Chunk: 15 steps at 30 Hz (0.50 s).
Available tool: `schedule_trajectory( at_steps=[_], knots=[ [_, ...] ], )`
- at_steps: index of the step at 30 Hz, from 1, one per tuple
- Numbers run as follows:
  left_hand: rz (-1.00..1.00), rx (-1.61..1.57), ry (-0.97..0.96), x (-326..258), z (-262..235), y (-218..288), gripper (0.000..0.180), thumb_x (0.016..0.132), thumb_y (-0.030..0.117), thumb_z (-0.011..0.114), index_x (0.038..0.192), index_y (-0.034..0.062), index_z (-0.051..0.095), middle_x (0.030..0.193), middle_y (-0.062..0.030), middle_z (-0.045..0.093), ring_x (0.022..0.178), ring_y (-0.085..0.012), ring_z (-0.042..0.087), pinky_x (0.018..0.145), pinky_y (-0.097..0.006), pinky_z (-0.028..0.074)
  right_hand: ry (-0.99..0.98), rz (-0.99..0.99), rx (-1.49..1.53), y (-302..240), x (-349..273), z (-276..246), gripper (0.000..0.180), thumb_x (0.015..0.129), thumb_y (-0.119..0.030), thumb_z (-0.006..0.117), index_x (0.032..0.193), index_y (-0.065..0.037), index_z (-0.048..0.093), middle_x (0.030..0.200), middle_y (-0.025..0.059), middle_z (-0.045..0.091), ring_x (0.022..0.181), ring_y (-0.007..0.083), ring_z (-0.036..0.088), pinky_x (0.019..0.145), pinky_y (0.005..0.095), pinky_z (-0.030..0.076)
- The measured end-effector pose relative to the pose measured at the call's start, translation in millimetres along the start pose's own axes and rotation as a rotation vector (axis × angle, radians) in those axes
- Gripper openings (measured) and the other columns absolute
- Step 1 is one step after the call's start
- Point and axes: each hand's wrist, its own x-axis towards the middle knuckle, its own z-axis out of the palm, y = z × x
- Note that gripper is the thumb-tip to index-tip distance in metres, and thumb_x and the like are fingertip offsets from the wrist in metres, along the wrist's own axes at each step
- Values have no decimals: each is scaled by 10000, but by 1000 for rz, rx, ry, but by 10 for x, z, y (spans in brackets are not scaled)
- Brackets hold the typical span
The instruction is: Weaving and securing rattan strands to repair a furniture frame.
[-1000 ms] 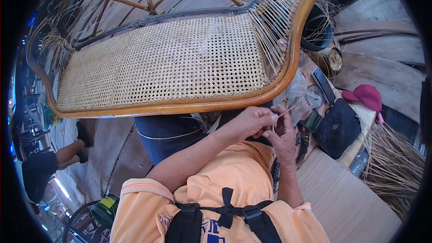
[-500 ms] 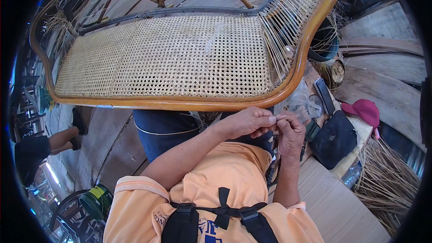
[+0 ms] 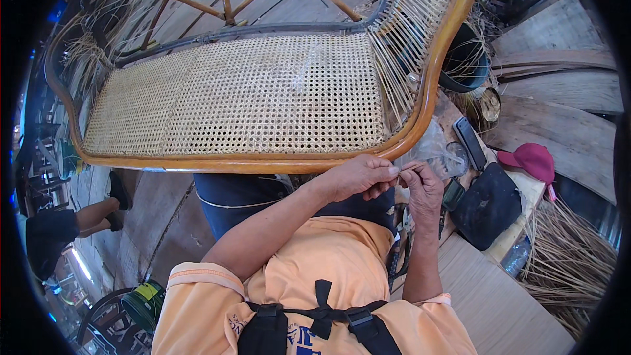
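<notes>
everything is underlaid by a plank floor [image 3: 184, 236]. the upper part of the view is filled by a cane panel [image 3: 243, 98], held in a curved brown rim [image 3: 263, 163]. at the left edge, another person [image 3: 52, 240] is only partly seen. the lap, in dark trousers [image 3: 227, 194], is partly covered by the rim; the orange shirt [image 3: 309, 250] is crossed by black straps [image 3: 263, 332]. to the right, a pale board [image 3: 486, 302] and a bundle of straw [image 3: 572, 256] are seen, and a bucket [image 3: 470, 79] is set beside the panel's end. a black bag [image 3: 486, 204] is placed near a red cap [image 3: 532, 160] and a phone [image 3: 470, 142].

the left hand [image 3: 358, 177] is narrowed to a pinch, its fingertips just beside those of the right hand [image 3: 424, 187], likewise pinched. between them, below the rim, a thin strip [image 3: 399, 182] is held, mostly hidden by the fingers. whether the rim is touched by the left hand cannot be told.
</notes>
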Motion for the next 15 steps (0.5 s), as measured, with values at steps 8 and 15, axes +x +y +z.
schedule_trajectory(
  at_steps=[8,15],
  knots=[
    [84,361,478,607,-185,278,267,872,209,507,737,2,610,593,-38,561,436,-96,491,405,-251,402,120,-63,-44,145,230,-154,51,889,-34,538,928,-3,552,907,36,580,649,75,499,585,216,431],
    [-6,447,566,810,-274,450,229,826,144,527,687,-19,609,567,-79,593,381,-123,487,381,-270,400,-28,-221,-360,117,379,-186,38,876,-20,539,910,-5,545,1024,94,586,627,94,533,598,230,447]
  ],
)
